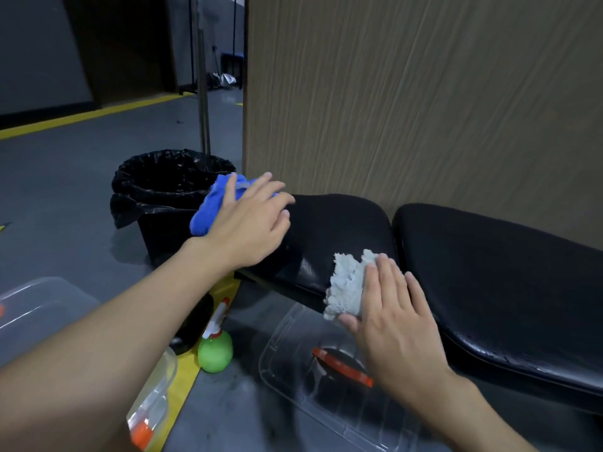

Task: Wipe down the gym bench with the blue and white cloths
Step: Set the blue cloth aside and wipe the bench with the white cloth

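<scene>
A black padded gym bench (489, 272) runs from centre to right along a wooden wall, in two cushions. My left hand (248, 220) lies flat with straight fingers on a blue cloth (212, 207) at the far left end of the small cushion (332, 230). My right hand (388, 308) presses a white cloth (347, 285) flat against the near edge of that same cushion, close to the gap between the cushions. Both cloths are partly covered by the hands.
A black bin with a bag liner (163, 187) stands just left of the bench end. On the floor below are a green spray bottle (215, 347), a clear plastic lid (326, 386) and clear containers (42, 301) at left. The wooden wall (424, 93) backs the bench.
</scene>
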Demonstrator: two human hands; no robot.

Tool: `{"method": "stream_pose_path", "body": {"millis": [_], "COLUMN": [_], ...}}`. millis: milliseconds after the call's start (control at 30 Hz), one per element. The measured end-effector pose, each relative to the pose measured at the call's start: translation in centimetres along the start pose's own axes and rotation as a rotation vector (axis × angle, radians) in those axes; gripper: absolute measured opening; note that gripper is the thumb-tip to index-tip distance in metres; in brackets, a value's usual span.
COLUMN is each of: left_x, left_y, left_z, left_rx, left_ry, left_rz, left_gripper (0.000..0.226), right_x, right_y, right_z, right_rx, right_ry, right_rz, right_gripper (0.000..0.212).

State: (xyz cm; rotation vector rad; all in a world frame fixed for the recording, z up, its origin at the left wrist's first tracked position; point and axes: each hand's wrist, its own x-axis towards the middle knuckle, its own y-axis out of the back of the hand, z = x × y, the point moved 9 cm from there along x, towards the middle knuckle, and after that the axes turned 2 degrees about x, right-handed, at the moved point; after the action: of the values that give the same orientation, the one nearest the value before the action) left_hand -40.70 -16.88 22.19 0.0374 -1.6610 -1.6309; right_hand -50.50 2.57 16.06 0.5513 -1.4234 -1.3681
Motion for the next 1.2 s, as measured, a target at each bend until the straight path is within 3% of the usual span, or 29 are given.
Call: {"method": "stream_pose_path", "body": {"millis": [200, 333, 500, 633, 800, 1067, 1200], "left_x": [0.4, 0.0, -0.2, -0.1, 0.0, 0.6, 0.7], "left_y": [-1.8, -3.7, -4.0, -4.0, -4.1, -4.1, -4.2], "left_z": [5.2, 6.0, 5.9, 6.0, 5.6, 4.7, 4.9], "left_rx": [-0.067, -0.1, -0.068, -0.061, -0.074, -0.099, -0.084], "left_ry": [-0.178, -0.185, -0.161, -0.154, -0.131, 0.01, 0.021], "left_rz": [-0.044, -0.134, -0.125, -0.127, -0.133, -0.049, -0.025], "left_gripper": [0.034, 0.034, 0.033, 0.035, 0.034, 0.034, 0.03], "right_x": [-0.9, 0.9, 6.2, 9.5, 14.2, 14.0, 18.7], "right_y": [1.2, -0.3, -2.5, -4.0, -5.2, -6.4, -7.8], "right_z": [-1.3, -1.0, 1.9, 3.5, 5.3, 5.4, 6.3], "right_rx": [0.195, 0.288, 0.381, 0.432, 0.471, 0.466, 0.493], "right_ry": [-0.107, -0.163, -0.26, -0.328, -0.357, -0.117, -0.113], "right_rz": [0.094, 0.024, -0.145, -0.27, -0.358, -0.397, -0.465], "right_gripper": [0.085, 0.084, 0.103, 0.082, 0.081, 0.069, 0.066]}}
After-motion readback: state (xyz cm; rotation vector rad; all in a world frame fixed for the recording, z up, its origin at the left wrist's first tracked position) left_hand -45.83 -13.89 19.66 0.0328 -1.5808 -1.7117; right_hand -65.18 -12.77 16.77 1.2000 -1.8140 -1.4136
